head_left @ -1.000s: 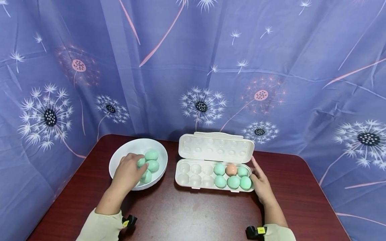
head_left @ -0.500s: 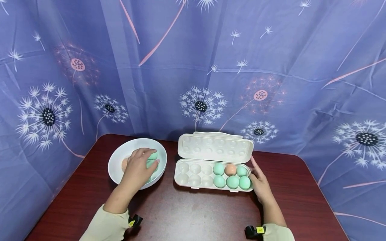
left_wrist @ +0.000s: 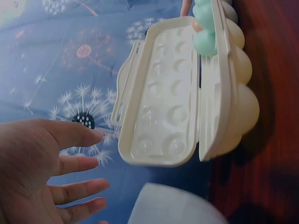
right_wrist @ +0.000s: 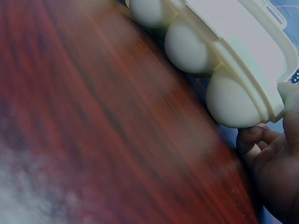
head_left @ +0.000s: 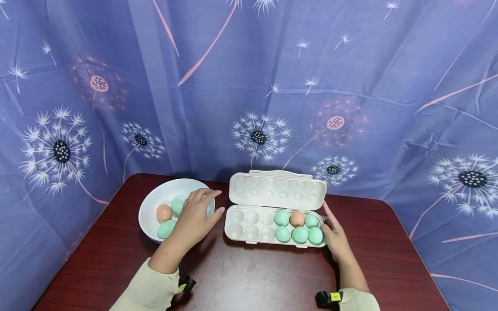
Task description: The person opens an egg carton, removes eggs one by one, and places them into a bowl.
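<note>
My left hand [head_left: 197,218] is over the right rim of a white bowl [head_left: 149,207], its fingers spread and nothing seen between them. In the bowl lie an orange egg [head_left: 164,213] and green eggs [head_left: 166,229]; the hand hides part of the inside. My right hand [head_left: 336,242] holds the right end of a cream egg carton [head_left: 252,226], one finger reaching up to its raised lid [head_left: 278,194]. Below the rim in the right wrist view, curled fingers [right_wrist: 252,139] touch the carton's end. Several green eggs [head_left: 299,235] and one orange egg [head_left: 297,218] fill its right-hand cups.
The carton's left cups [head_left: 237,231] hold no eggs. Bowl and carton stand apart near the back of a dark red wooden table [head_left: 264,276]. Behind hangs a blue curtain [head_left: 218,129] with dandelion prints.
My left hand has moved right across the bowl to its rim, uncovering the orange egg and green eggs at the left. My right hand and the carton have stayed put.
</note>
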